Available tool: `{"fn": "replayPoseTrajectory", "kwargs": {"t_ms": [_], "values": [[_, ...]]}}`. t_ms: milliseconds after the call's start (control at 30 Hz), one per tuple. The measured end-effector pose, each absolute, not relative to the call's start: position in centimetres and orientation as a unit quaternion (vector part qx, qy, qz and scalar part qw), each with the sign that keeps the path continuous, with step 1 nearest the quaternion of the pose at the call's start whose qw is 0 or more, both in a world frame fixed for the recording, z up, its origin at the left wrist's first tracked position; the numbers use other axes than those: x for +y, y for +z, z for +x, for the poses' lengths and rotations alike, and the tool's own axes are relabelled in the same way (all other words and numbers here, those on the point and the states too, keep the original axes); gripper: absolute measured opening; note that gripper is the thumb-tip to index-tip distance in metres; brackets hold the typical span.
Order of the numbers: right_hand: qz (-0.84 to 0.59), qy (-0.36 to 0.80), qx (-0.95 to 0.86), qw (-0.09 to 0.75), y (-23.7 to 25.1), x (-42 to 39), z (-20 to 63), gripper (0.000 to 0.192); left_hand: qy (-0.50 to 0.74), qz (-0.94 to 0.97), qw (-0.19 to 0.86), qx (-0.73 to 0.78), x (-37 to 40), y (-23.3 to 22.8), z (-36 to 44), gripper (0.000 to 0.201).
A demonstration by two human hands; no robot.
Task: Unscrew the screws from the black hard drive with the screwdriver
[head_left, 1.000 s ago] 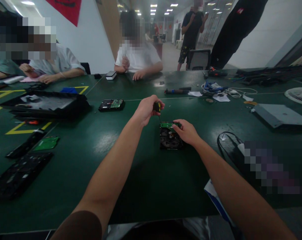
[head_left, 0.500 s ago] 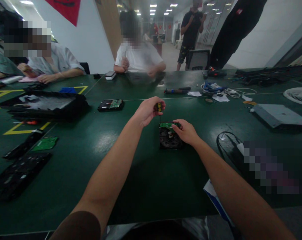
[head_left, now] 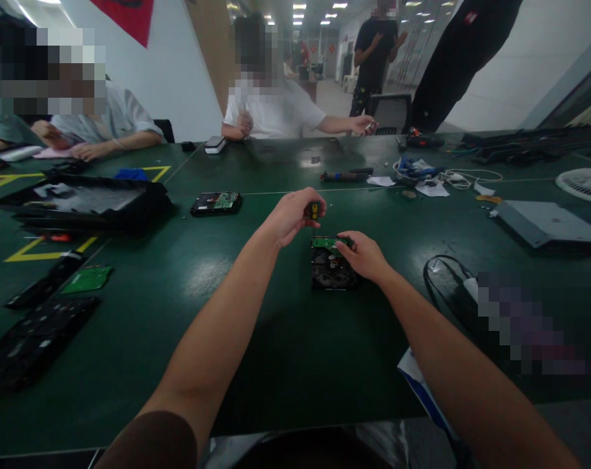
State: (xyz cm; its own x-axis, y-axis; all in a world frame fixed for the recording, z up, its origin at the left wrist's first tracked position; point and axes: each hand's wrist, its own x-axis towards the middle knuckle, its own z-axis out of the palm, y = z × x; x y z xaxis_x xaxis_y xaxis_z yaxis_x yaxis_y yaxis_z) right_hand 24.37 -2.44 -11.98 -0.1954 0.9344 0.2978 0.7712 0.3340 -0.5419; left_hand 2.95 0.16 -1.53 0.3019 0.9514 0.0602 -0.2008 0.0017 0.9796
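A hard drive [head_left: 332, 268] lies on the green table in front of me, its green circuit board [head_left: 324, 242] at the far end. My left hand [head_left: 298, 213] is closed around the yellow and black handle of a screwdriver [head_left: 315, 210]. The screwdriver stands about upright over the drive's far left corner, and its thin shaft points down; where the tip sits is too small to make out. My right hand [head_left: 362, 255] grips the drive by its right side, with a finger and thumb at the edge of the circuit board.
Another hard drive [head_left: 216, 203] lies left of my left hand. Further left are a black tray [head_left: 80, 202], a loose green board [head_left: 87, 279] and black panels [head_left: 38, 342]. To the right are a grey metal box [head_left: 552, 223], a black cable [head_left: 434, 286] and blue-white wires [head_left: 417, 170]. People sit across the table.
My left hand has turned the screwdriver handle slightly; the drive and my right hand stay in place. Across the table, a seated person's arm has stretched out to the right.
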Motion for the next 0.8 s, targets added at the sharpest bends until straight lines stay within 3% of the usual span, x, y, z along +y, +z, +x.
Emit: {"fn": "replayPoseTrajectory", "kwargs": {"t_ms": [167, 433, 633, 800], "values": [[-0.562, 0.14, -0.758, 0.301, -12.11, -2.44, 24.35, 0.034, 0.471, 0.586, 0.536, 0.383, -0.29, -1.14, 2.88, 0.025], [-0.558, 0.141, -0.759, 0.304, -12.13, -2.41, 24.4, 0.033, 0.47, 0.519, 0.619, 0.355, -0.31, -1.24, 3.06, 0.017], [-0.564, 0.137, -0.757, 0.3, -12.2, -2.37, 24.48, 0.033, 0.494, 0.562, 0.532, 0.396, 0.23, -1.36, 2.38, 0.025], [-0.56, 0.136, -0.761, 0.298, -12.25, -2.28, 24.47, 0.034, 0.461, 0.546, 0.594, 0.371, 0.02, -1.26, 2.54, 0.024]]}}
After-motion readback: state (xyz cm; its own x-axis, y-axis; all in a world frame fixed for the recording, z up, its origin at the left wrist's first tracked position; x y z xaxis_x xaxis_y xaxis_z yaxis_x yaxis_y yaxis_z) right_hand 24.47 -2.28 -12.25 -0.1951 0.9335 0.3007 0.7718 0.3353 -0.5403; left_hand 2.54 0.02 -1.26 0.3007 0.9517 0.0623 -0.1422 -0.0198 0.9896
